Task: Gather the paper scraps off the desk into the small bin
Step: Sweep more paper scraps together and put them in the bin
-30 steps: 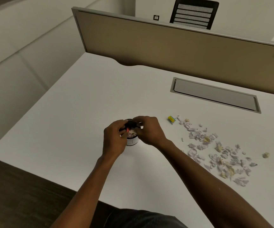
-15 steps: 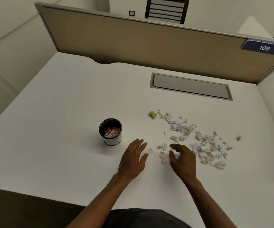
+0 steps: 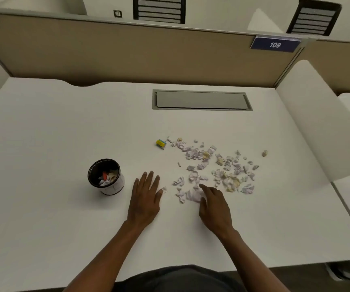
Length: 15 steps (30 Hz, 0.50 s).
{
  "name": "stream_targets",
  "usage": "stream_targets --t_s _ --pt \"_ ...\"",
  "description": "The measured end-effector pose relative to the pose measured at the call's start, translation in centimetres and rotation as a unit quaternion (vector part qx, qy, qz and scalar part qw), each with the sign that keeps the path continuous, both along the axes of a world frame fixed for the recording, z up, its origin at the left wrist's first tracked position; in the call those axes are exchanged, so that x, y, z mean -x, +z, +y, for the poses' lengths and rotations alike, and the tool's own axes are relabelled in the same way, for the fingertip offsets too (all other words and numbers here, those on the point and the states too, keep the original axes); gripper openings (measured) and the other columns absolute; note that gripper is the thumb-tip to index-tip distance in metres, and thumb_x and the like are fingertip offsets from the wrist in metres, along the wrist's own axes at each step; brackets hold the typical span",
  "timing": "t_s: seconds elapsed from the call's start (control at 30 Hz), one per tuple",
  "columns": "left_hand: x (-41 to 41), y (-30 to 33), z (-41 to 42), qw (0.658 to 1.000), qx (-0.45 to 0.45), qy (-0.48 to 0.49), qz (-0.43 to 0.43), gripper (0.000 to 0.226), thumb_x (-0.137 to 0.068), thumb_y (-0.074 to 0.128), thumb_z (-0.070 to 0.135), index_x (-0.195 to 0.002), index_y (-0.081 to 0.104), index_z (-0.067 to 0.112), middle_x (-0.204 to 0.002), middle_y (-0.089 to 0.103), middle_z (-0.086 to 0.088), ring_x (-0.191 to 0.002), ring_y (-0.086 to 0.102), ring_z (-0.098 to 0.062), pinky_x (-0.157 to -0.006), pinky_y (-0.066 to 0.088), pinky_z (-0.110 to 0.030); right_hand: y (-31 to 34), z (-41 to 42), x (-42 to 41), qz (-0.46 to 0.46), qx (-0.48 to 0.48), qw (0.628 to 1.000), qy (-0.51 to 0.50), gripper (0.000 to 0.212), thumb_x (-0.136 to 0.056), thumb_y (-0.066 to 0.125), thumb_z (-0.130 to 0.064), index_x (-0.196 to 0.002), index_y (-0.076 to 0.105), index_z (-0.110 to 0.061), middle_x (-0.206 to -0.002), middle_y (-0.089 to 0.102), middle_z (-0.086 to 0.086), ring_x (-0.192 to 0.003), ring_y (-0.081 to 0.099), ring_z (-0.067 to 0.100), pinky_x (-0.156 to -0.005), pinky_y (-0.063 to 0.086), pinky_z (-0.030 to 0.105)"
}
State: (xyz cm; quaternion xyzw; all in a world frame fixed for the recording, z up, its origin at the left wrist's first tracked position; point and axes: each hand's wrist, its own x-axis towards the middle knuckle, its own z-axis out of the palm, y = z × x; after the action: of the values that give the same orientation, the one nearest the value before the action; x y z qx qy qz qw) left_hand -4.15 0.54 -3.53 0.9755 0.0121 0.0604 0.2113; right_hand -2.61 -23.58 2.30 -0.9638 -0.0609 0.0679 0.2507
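A small round bin (image 3: 111,186), white outside and dark inside, stands on the white desk (image 3: 43,144) with a few scraps in it. Several pale paper scraps (image 3: 216,165) lie scattered to its right. My left hand (image 3: 145,197) rests flat on the desk between bin and scraps, fingers spread, a single scrap at its thumb tip. My right hand (image 3: 214,204) hovers at the near edge of the scraps, fingers curved over a small white clump (image 3: 193,194), holding nothing.
A yellow and blue eraser-like block (image 3: 161,143) lies at the left of the scraps. A lone crumpled bit (image 3: 264,153) sits far right. A grey cable hatch (image 3: 201,100) is set in the desk. A tan partition (image 3: 149,53) closes the back.
Both hands left the bin, where they were dropping scraps, and moved right onto the desk by the scraps. The view shifted right and closer.
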Motion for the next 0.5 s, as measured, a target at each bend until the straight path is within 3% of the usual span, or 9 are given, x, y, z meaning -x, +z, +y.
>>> stream_targets --t_s 0.13,0.27,0.37,0.5 --pt "0.2 -0.5 0.6 1.0 -0.021 0.004 0.007 0.058 -0.103 0.028 0.042 -0.155 0.031 0.018 -0.165 0.022 -0.006 -0.155 0.014 -0.021 -0.126 0.014 -0.047 0.9 0.1 -2.6 -0.032 -0.022 0.999 -0.007 0.047 -0.095 0.052 -0.011 -0.141 0.052 -0.017 -0.141 0.055 0.006 -0.133 0.045 0.024 -0.102 0.044 0.034" --pt "0.4 -0.7 0.5 1.0 -0.026 0.005 0.01 0.057 -0.102 0.033 0.041 -0.155 0.032 0.018 -0.165 0.023 -0.005 -0.154 0.015 -0.02 -0.125 0.016 -0.047 0.9 0.0 -5.2 0.007 0.052 0.998 0.037 0.048 -0.1 0.046 -0.017 -0.147 0.043 -0.012 -0.151 0.044 0.011 -0.139 0.036 0.03 -0.108 0.043 0.041" --pt "0.4 -0.9 0.6 1.0 -0.019 0.004 0.006 0.057 -0.103 0.033 0.042 -0.155 0.032 0.019 -0.165 0.022 -0.003 -0.155 0.013 -0.018 -0.125 0.016 -0.046 0.2 0.5 -5.3 -0.008 0.105 0.991 0.082 0.041 -0.101 0.043 -0.021 -0.139 0.052 -0.012 -0.143 0.049 0.009 -0.13 0.041 0.03 -0.096 0.047 0.038" --pt "0.3 -1.2 0.7 1.0 -0.011 0.01 -0.001 0.057 -0.102 0.033 0.044 -0.154 0.033 0.021 -0.165 0.025 -0.002 -0.154 0.015 -0.017 -0.125 0.016 -0.044 0.0 1.3 -4.7 -0.03 0.043 0.996 0.076 0.03 -0.098 0.048 -0.027 -0.12 0.066 -0.019 -0.12 0.063 0.002 -0.112 0.057 0.024 -0.08 0.052 0.035"
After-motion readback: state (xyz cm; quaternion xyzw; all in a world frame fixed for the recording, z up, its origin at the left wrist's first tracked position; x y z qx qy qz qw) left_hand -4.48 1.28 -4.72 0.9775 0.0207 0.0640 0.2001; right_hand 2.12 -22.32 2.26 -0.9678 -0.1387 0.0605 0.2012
